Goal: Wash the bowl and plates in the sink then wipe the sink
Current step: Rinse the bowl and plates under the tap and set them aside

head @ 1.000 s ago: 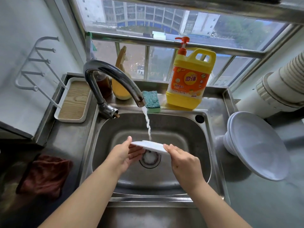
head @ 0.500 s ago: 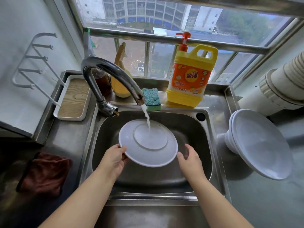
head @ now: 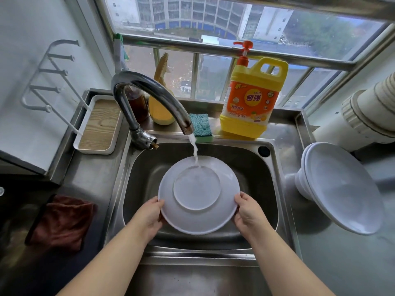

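Steel sink (head: 275,210) w/ tap running. Left hand (head: 147,216) & right hand (head: 248,212) grip plate (head: 198,195) edges; it's now flipped underside-up beneath tap (head: 149,99), so back gets rinsed.

Barred window (head: 213,60), daylit white wall (head: 32,28)

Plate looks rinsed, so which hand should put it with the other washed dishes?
Probably the right hand. It already grips the plate on the side nearest the washed dishes, which lean right of the sink.
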A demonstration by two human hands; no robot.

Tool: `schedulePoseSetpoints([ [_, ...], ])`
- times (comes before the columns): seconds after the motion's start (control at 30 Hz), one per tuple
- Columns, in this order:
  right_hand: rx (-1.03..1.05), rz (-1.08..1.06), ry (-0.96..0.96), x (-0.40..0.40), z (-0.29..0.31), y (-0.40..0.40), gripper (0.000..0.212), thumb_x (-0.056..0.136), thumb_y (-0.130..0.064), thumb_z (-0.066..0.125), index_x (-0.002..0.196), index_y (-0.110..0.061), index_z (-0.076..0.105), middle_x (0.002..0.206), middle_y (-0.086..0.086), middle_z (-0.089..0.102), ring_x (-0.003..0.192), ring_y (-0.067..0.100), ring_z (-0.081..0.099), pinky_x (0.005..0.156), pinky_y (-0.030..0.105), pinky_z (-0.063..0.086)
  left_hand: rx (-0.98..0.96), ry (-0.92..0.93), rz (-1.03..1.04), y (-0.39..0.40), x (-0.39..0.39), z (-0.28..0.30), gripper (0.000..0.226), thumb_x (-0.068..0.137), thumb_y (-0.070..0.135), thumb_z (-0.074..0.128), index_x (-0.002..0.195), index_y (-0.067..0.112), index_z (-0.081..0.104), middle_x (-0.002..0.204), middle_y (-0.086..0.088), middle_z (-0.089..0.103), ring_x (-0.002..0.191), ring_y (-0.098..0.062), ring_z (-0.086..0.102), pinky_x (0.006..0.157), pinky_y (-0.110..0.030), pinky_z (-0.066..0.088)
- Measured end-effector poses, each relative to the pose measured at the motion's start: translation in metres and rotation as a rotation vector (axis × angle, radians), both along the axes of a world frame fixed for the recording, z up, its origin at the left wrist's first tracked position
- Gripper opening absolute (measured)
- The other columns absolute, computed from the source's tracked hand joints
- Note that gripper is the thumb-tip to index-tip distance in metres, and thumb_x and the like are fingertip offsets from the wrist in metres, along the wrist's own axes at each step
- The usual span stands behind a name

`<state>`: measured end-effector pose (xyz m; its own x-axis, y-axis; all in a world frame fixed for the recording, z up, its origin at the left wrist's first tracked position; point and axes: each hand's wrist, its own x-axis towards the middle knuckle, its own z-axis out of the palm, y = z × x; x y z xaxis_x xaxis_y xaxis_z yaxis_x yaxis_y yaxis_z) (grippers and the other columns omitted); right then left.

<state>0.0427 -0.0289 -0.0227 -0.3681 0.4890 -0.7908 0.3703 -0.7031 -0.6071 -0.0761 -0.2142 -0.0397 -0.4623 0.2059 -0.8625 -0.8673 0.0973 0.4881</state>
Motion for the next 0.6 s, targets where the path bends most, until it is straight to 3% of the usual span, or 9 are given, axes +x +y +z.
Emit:
schedulePoseSetpoints([
  [0.1, 0.139, 0.076, 0.011, 0.007, 0.004, 0.002, 0.02, 0.1, -0.02, 0.044, 0.109, -0.01, 0.059, 0.105, 0.009, 0.066, 0.1, 0.023, 0.063, 0.094, 0.041, 0.052, 0.002, -0.023, -0.083, 0.008, 0.004, -0.001, 0.041, 0.1, 0.012, 0.045, 0.14, 0.011, 0.039, 0.099, -0.006, 0.062, 0.096, -0.024, 0.059, 0.083, -0.041, 0.047],
  [0.17, 0.208, 0.115, 0.047, 0.009, 0.009, 0.001, 0.017, 0.099, -0.02, 0.046, 0.107, -0.012, 0.059, 0.103, 0.009, 0.066, 0.098, 0.023, 0.064, 0.091, 0.04, 0.053, -0.017, -0.018, -0.111, 0.014, 0.006, -0.002, 0.045, 0.099, 0.012, 0.048, 0.142, 0.01, 0.036, 0.096, -0.004, 0.058, 0.101, -0.026, 0.055, 0.092, -0.045, 0.042],
  [0.33, 0.243, 0.16, 0.085, 0.005, 0.012, -0.007, 0.017, 0.097, -0.015, 0.051, 0.113, -0.009, 0.056, 0.105, 0.012, 0.068, 0.1, 0.025, 0.065, 0.092, 0.042, 0.053, -0.042, -0.035, -0.153, 0.02, 0.009, -0.007, 0.042, 0.097, 0.012, 0.051, 0.137, 0.01, 0.04, 0.116, -0.01, 0.058, 0.103, -0.025, 0.057, 0.09, -0.046, 0.047],
  [0.47, 0.155, 0.103, 0.145, -0.003, 0.015, -0.022, 0.019, 0.095, -0.007, 0.053, 0.114, -0.004, 0.053, 0.106, 0.016, 0.067, 0.098, 0.026, 0.067, 0.084, 0.036, 0.057, -0.136, -0.014, -0.106, 0.018, 0.008, -0.012, 0.045, 0.097, 0.013, 0.051, 0.14, 0.007, 0.037, 0.137, -0.009, 0.045, 0.123, -0.03, 0.047, 0.094, -0.048, 0.045],
  [0.5, 0.121, 0.069, 0.172, -0.006, 0.017, -0.027, 0.019, 0.095, -0.004, 0.053, 0.114, -0.003, 0.052, 0.107, 0.017, 0.067, 0.097, 0.026, 0.067, 0.079, 0.031, 0.058, -0.143, -0.027, -0.092, 0.017, 0.009, -0.012, 0.041, 0.097, 0.013, 0.05, 0.137, 0.006, 0.04, 0.136, -0.01, 0.046, 0.121, -0.031, 0.048, 0.092, -0.047, 0.046],
  [0.6, 0.017, -0.019, 0.248, -0.015, 0.021, -0.04, 0.022, 0.091, 0.008, 0.051, 0.112, 0.001, 0.05, 0.108, 0.02, 0.064, 0.096, 0.025, 0.066, 0.071, 0.024, 0.058, -0.011, -0.108, 0.042, 0.019, 0.009, -0.007, 0.032, 0.098, 0.009, 0.046, 0.129, -0.001, 0.045, 0.114, -0.021, 0.057, 0.089, -0.03, 0.059, 0.066, -0.04, 0.05],
])
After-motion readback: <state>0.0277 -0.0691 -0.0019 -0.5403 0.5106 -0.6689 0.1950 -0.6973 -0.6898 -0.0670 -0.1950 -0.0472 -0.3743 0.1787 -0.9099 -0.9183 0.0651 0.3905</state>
